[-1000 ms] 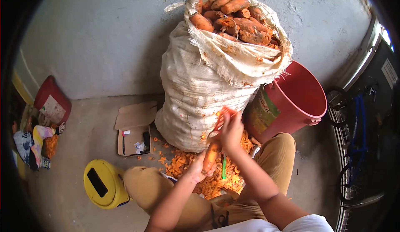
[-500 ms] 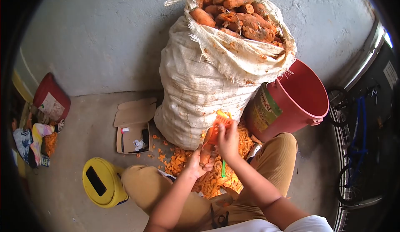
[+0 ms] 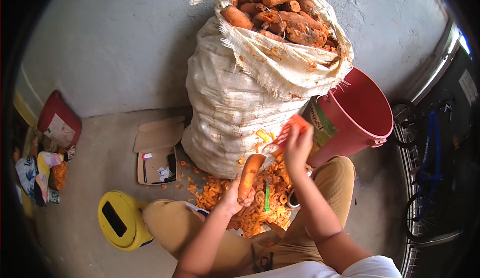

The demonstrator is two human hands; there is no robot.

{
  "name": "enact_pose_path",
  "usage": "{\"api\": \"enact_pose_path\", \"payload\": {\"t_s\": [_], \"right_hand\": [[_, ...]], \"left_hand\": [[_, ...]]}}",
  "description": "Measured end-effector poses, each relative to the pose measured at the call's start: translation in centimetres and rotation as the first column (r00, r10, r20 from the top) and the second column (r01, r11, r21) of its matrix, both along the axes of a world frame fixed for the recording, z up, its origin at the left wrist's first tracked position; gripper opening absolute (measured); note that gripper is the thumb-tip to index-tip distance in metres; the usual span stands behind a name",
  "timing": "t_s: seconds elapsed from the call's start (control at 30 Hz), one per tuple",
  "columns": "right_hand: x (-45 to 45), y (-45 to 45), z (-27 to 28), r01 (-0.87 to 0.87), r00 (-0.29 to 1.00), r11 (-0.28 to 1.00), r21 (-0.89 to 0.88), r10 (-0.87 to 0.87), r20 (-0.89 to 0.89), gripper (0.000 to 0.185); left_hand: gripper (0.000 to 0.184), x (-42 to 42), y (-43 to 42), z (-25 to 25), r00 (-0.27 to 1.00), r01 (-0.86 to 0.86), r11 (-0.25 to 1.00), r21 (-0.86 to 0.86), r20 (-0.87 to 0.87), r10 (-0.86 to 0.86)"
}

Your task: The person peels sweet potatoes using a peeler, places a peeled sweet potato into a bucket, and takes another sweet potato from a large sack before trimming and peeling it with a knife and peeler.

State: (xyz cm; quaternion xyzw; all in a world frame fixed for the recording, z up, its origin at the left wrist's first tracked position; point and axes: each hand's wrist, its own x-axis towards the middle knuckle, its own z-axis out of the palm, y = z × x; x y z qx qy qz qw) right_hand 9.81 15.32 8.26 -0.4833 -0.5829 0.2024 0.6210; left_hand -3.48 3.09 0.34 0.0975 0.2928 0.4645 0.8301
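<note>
My left hand (image 3: 234, 198) is wrapped around the lower end of a thick carrot (image 3: 251, 173), held tilted above a pile of orange peelings (image 3: 257, 215). Up and to the right, my right hand (image 3: 299, 145) grips a red-orange peeler (image 3: 287, 129), blurred by motion. Its lower end is close to the carrot's upper tip; I cannot tell whether they touch. On the peelings lies a green strip-like object (image 3: 267, 198). Just ahead stands a big white woven sack (image 3: 230, 93), its open top full of unpeeled carrots (image 3: 280, 15).
A large red bucket (image 3: 367, 108) stands right of the sack. To the left are an open cardboard box (image 3: 155, 160) and a yellow lidded bucket (image 3: 125, 223) with a phone (image 3: 114, 219) on it. A red container (image 3: 60, 120) sits far left, a blue bicycle (image 3: 432, 163) far right.
My right hand and the peeler have moved up and right, away from alongside the carrot toward its far tip. More of the carrot's orange surface shows. My left hand keeps its hold.
</note>
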Motion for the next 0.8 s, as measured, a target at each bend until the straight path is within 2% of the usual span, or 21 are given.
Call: {"api": "enact_pose_path", "payload": {"t_s": [0.03,0.1,0.2,0.3,0.37,0.43,0.53,0.57,0.7,0.77,0.8], "right_hand": [[-1.1,-1.4,-0.6,-0.064,0.996,0.995,0.081,0.059,0.069,0.017],[-2.4,-4.5,-2.1,-0.149,0.948,0.978,-0.145,0.183,0.262,0.015],[-3.1,-5.0,-3.2,-0.126,0.938,0.969,-0.213,0.186,0.292,0.015],[-2.8,-3.4,-3.6,-0.101,0.945,0.994,-0.049,0.111,0.309,0.019],[-1.7,-0.9,-3.8,0.054,0.963,0.998,-0.035,-0.043,0.267,0.017],[-1.2,0.3,-3.3,0.078,0.984,0.997,-0.018,-0.074,0.164,0.015],[-1.2,0.3,-3.2,0.137,0.983,0.989,-0.054,-0.129,0.130,0.015],[-1.2,0.6,-3.6,0.105,0.994,0.993,-0.046,-0.103,0.042,0.016],[-0.5,1.8,-3.7,0.182,0.983,0.979,-0.087,-0.183,-0.001,0.015],[1.6,3.8,-3.7,0.428,0.898,0.904,0.008,-0.426,0.108,0.016],[3.9,5.9,-3.8,0.454,0.890,0.891,-0.025,-0.454,-0.038,0.017]], "left_hand": [[0.048,0.0,0.3,-0.5,0.999,-0.012,0.999,-0.030,0.033,0.013],[0.046,0.3,0.4,-1.6,0.998,0.018,1.000,-0.014,0.059,-0.017],[0.045,0.4,0.2,-0.7,0.996,0.022,0.999,-0.030,0.088,-0.019],[0.047,0.6,0.0,-0.2,0.995,-0.014,1.000,0.010,0.095,0.013],[0.049,0.7,0.1,0.3,0.995,-0.021,0.999,0.038,0.096,0.017],[0.051,0.8,0.0,1.1,0.995,-0.008,0.999,0.033,0.103,0.004],[0.053,0.9,0.3,0.7,0.991,-0.011,0.996,0.086,0.130,0.000],[0.053,0.8,0.3,0.8,0.992,-0.011,0.995,0.095,0.128,-0.001],[0.053,0.8,0.3,1.0,0.990,0.003,0.994,0.111,0.140,-0.018],[0.053,0.5,-0.2,1.1,0.994,0.046,0.993,0.106,0.092,-0.056],[0.052,0.1,-0.9,1.4,0.995,0.067,0.991,0.114,0.065,-0.075]]}}
